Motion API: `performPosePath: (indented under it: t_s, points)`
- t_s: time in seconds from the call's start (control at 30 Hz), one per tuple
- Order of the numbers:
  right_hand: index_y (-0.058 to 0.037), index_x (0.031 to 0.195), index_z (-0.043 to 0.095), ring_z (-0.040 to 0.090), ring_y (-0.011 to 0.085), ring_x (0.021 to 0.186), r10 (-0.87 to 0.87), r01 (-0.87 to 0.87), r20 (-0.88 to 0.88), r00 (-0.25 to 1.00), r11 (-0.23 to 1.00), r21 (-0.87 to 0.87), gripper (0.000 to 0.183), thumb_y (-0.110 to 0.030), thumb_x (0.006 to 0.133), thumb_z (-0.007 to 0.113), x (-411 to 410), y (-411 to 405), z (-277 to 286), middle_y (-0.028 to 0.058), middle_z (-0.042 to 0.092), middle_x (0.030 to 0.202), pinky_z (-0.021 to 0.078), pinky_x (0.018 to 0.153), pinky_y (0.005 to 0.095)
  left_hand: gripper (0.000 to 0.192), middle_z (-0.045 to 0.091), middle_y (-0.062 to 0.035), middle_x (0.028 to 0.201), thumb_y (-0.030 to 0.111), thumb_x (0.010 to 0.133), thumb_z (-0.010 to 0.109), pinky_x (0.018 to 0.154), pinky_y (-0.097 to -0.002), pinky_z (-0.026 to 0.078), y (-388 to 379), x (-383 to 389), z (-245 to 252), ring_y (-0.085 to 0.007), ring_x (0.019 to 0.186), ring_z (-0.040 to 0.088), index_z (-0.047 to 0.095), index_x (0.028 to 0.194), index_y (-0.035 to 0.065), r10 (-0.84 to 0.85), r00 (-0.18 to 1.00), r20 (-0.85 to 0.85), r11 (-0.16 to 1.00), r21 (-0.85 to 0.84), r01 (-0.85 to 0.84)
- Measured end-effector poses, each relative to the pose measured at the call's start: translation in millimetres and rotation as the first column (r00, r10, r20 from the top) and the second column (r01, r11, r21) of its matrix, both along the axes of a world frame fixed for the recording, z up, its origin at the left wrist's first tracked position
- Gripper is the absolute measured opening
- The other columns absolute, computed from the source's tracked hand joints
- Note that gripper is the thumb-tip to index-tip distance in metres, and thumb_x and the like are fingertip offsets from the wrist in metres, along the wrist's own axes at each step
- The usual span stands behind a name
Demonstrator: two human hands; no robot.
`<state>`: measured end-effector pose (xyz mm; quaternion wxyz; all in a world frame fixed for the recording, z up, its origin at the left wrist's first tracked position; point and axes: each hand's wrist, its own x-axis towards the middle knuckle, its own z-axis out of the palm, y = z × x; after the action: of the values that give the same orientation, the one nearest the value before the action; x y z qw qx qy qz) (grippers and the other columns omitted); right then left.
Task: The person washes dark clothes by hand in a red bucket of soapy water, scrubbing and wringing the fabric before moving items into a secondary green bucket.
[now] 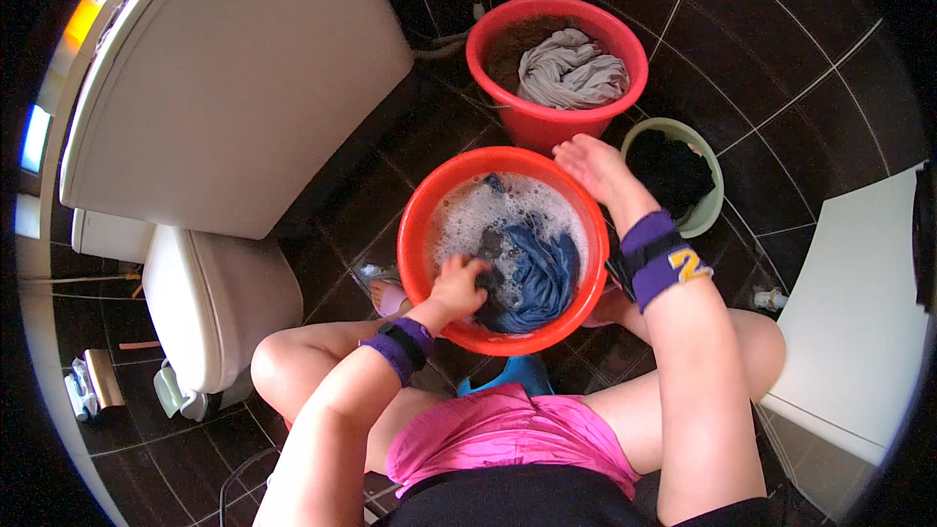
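Observation:
A red-orange plastic basin point(415, 234) of sudsy water stands between my knees. Blue wet cloth point(545, 274) is bunched in its right half, beside a darker piece of cloth point(489, 282) partly under foam. My left hand point(460, 289) reaches over the near left rim, its fingers spread and slightly curled next to the dark cloth; whether they touch it is hard to tell. Beyond the upper right rim, my right hand point(591, 163) is held with its fingers extended, gripping nothing. Purple wristbands point(401, 348) circle both wrists.
Behind the basin stands a pink-red bucket point(542, 124) holding grey cloth point(571, 73). A pale green bucket point(711, 201) with dark contents sits right of it. A white toilet point(219, 293) is at left, a white panel point(849, 300) at right. Dark tiles point(351, 227) cover the floor.

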<state>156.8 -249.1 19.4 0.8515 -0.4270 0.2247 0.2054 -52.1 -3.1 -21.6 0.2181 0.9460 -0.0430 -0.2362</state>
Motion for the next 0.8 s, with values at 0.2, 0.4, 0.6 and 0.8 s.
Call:
performPosePath:
  t_s: [0.2, 0.4, 0.6, 0.8]
  points:
    - [-0.0062, 0.113, 0.056, 0.062, 0.019, 0.084, 0.71, -0.609, -0.006, 0.704, 0.6, -0.519, 0.031, -0.018, 0.085, 0.063, -120, 29, 11, 0.007, 0.062, 0.095, 0.0547, 0.071, 0.0341, 0.083, 0.044, -0.03, 0.127, 0.033, 0.068, 0.071, 0.097, -0.0427, 0.042, 3, 11, -54, -0.0424, 0.116, 0.048, 0.032, 0.135, 0.0031, 0.337, 0.928, -0.157, 0.935, -0.063, -0.35]
    - [-0.0001, 0.12, 0.055, 0.06, 0.0282, 0.102, 0.81, -0.48, -0.054, 0.584, 0.29, -0.828, 0.057, -0.038, 0.08, 0.067, -178, 37, -21, 0.0194, 0.062, 0.111, 0.0457, 0.09, 0.035, 0.037, 0.063, -0.0099, 0.081, 0.012, 0.063, 0.065, 0.062, -0.0325, 0.048, -1, 4, -19, -0.0215, 0.07, 0.059, 0.063, 0.097, -0.0034, 0.465, 0.658, -0.593, 0.631, -0.299, -0.716]
    - [-0.0006, 0.117, 0.056, 0.061, 0.0263, 0.094, 0.646, -0.409, 0.073, 0.76, 0.562, -0.719, 0.061, -0.055, 0.091, 0.046, -181, 45, -2, 0.0163, 0.065, 0.102, 0.0459, 0.084, 0.0339, 0.052, 0.064, -0.0109, 0.089, 0.007, 0.063, 0.06, 0.07, -0.0306, 0.049, 0, 11, 103, -0.0197, 0.078, 0.061, 0.056, 0.114, -0.0044, 0.434, 0.826, -0.36, 0.604, -0.565, -0.563]
    - [-0.0128, 0.138, 0.037, 0.048, 0.028, 0.117, 0.603, -0.527, 0.092, 0.793, 0.753, -0.393, 0.066, -0.06, 0.092, 0.036, -175, 43, 57, 0.0173, 0.048, 0.13, 0.0381, 0.099, 0.039, 0.057, 0.063, -0.0115, 0.097, 0.004, 0.065, 0.058, 0.076, -0.0285, 0.048, -14, 9, 207, -0.0178, 0.084, 0.06, 0.052, 0.121, -0.0039, 0.378, 0.878, -0.294, 0.604, -0.64, -0.475]
